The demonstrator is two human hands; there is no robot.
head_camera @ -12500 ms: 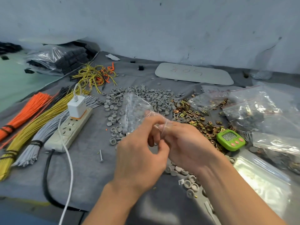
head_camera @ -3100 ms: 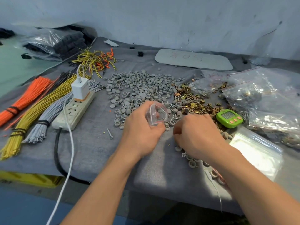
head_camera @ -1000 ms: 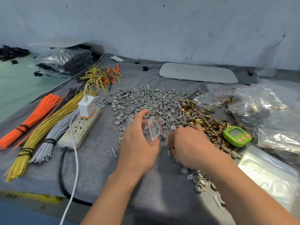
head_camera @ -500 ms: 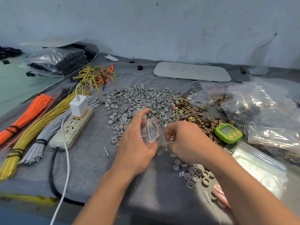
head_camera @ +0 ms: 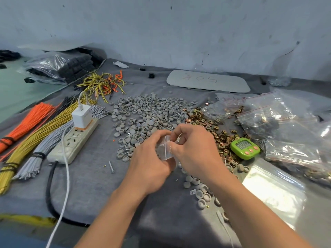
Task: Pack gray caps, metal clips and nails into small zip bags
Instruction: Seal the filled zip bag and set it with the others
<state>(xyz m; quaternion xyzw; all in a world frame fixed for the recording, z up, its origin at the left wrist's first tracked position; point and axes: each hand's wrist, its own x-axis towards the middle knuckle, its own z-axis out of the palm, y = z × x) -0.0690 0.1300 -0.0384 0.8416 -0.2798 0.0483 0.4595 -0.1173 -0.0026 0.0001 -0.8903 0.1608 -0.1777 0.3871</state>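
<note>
A small clear zip bag (head_camera: pixel 165 148) is held between both hands above the grey cloth. My left hand (head_camera: pixel 150 159) curls its fingers round the bag's left side. My right hand (head_camera: pixel 194 149) has its fingers bent at the bag's top edge; what its fingertips hold is hidden. A broad pile of gray caps (head_camera: pixel 145 113) lies just beyond the hands, and more caps (head_camera: pixel 198 191) sit near my right wrist. Brass metal clips (head_camera: pixel 219 135) are spread to the right. A single nail (head_camera: pixel 111 167) lies on the cloth to the left.
A power strip (head_camera: pixel 72 143) with a white charger and cables lies left, beside orange, yellow and grey wire bundles (head_camera: pixel 26 138). A green timer (head_camera: pixel 245 148) and several filled zip bags (head_camera: pixel 279 122) lie right. A white plate (head_camera: pixel 207 81) lies by the wall.
My right hand has risen from the cloth to the bag's mouth. Both hands now meet at the bag, which sits a little higher than half a second ago.
</note>
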